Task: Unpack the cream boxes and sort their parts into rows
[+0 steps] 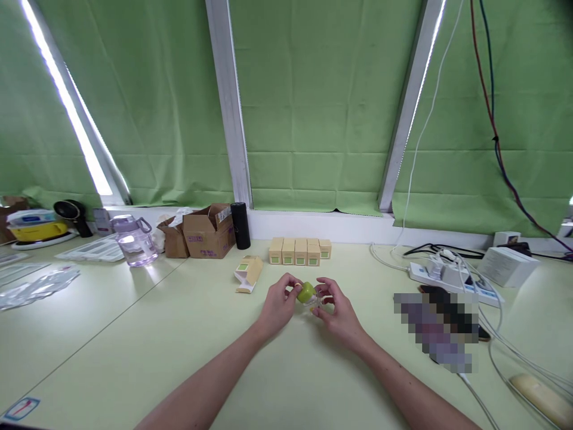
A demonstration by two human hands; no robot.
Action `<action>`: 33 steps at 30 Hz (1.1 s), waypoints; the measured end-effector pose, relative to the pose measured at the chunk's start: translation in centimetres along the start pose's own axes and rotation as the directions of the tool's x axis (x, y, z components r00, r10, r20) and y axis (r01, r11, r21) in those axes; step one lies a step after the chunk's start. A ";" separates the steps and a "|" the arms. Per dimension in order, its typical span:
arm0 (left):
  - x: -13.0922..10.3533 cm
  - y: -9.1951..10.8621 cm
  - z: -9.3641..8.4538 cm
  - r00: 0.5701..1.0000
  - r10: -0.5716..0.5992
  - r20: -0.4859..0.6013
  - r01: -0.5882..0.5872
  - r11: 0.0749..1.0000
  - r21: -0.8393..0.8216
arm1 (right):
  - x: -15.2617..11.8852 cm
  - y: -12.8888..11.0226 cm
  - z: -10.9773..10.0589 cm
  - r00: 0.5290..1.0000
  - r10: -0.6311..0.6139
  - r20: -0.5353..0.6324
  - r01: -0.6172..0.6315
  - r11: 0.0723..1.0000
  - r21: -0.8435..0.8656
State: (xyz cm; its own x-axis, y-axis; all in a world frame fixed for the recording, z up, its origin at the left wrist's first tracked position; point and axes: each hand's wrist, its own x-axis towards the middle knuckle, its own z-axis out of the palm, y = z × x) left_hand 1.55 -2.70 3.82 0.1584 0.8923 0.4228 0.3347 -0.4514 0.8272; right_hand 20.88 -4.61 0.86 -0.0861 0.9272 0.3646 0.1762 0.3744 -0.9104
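Near the middle of the pale table [286, 370], my left hand [282, 301] pinches a small green object [306, 292] between thumb and fingers. My right hand [336, 310] has its fingers closed round a small clear piece [317, 300] that touches the green object's right side. An opened small carton [249, 273] lies on its side up and to the left of my hands. Behind my hands stands a row of several small tan boxes [294, 251] with green labels. The exact shape of the clear piece is hard to make out.
Left: a water bottle [134, 240], cardboard box [208, 232], black cylinder [240, 226], trays [94, 249] and plastic bags [40, 288]. Right: a power strip [455, 283] with loose cables, a white box [508, 266], a dark phone [483, 333] and a beige object [541, 399].
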 end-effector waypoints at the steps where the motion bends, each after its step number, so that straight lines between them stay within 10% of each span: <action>1: 0.2 -0.2 -0.1 0.999 -0.009 -0.037 0.009 1.000 -0.023 | 0.1 0.1 -0.1 1.000 -0.006 -0.012 0.006 1.000 0.001; 9: 2.0 -2.5 -0.5 0.948 -0.233 -0.217 0.157 0.934 -0.320 | 1.6 1.7 -1.9 0.994 -0.023 -0.106 0.024 1.000 0.003; 22: 2.1 -3.2 -0.6 0.919 -0.346 -0.191 0.250 0.883 -0.398 | 5.0 7.2 -9.3 0.938 0.047 -0.343 -0.107 0.981 -0.159; 33: 1.9 -2.8 -0.7 0.905 -0.398 -0.148 0.290 0.834 -0.469 | 5.4 9.7 -10.3 0.944 0.075 -0.320 -0.158 0.958 -0.241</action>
State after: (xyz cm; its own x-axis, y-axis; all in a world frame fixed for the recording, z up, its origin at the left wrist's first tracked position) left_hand 0.28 0.28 2.61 -0.1274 0.9859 0.1087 -0.1103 -0.1230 0.9863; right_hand 32.26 4.19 -3.99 0.2456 0.9083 0.3386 0.4183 0.2158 -0.8823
